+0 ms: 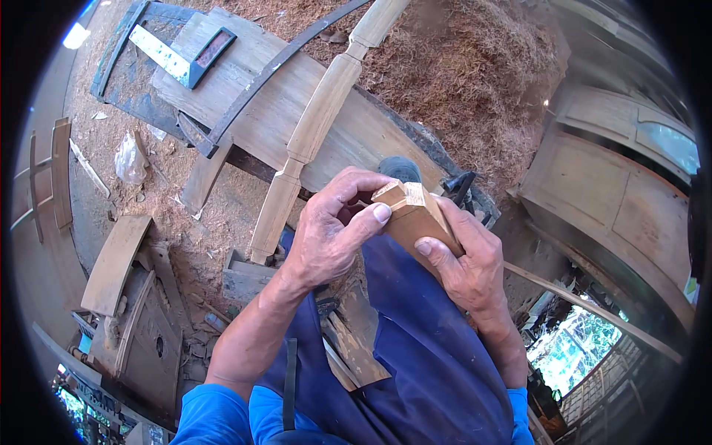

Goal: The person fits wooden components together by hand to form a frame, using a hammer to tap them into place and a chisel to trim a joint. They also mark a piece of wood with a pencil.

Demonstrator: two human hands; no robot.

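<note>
Wood block [412, 215] between hands; turned post [320, 122] on plank [267, 111] behind; square [185, 55] far left.

A turned wooden baluster [319, 126] slants just beyond the left hand [326, 237], blocking passage forward. A dark power tool [400, 169] sits close behind the wooden block [411, 215]. Only the sawdust heap [460, 67] farther off lies open.

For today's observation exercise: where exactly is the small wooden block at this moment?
In the head view the small wooden block sits just right of centre, gripped between the left hand and right hand, above the blue trousers and beside the turned wooden post.
</note>
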